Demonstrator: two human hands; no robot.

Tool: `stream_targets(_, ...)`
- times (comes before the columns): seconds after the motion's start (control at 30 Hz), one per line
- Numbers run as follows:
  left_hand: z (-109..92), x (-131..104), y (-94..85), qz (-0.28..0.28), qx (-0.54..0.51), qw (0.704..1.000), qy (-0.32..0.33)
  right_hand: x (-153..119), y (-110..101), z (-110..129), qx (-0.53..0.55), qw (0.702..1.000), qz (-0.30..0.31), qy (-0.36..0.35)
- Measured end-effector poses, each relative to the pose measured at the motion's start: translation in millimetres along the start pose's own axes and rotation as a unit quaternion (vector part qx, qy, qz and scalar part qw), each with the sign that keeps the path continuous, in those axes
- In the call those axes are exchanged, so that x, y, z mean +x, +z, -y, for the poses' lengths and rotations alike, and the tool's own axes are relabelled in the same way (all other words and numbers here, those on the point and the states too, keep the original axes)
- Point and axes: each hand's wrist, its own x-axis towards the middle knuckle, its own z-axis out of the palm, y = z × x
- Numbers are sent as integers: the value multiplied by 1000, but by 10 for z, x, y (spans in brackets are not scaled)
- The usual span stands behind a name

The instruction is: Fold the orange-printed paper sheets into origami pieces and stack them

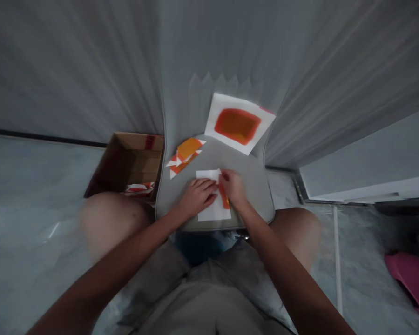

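A white sheet with an orange-red patch, partly folded (pixel 212 212), lies on the grey chair seat (pixel 254 186). My left hand (pixel 198 196) rests flat on its left part, fingers extended. At the sheet's upper right edge, my right hand (pixel 232 186) has its fingers closed in a pinch on the paper. Folded orange and white paper pieces (pixel 186 153) lie at the seat's left. Behind my hands, a larger white sheet with an orange-red rectangle (pixel 237 124) leans against the chair back.
An open cardboard box (pixel 139 163) stands left of the chair, with folded red and white papers (pixel 139 188) inside. My knees flank the seat. A pink object (pixel 414 279) is on the floor at the right. Grey curtains hang behind.
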Motion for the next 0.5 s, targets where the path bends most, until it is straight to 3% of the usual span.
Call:
stream_targets(0.1, 73, 31, 30, -27, -22, 999, -36, -105, 68, -93, 22, 994, -32, -107)
stream_targets(0.2, 136, 105, 66, -50, -42, 996, -63, -153, 124, -163, 42, 989, -33, -140)
stream_targets(0.27, 169, 172, 76, -57, -43, 994, -79, -129, 138, -167, 41, 992, -43, -107)
stream_targets(0.43, 195, 261, 85, -62, -22, 992, -112, 35, 83, -88, 71, 995, -27, 71)
stream_targets(0.5, 197, 253, 95, -67, -24, 990, -119, 60, 52, -77, 88, 994, -8, 71)
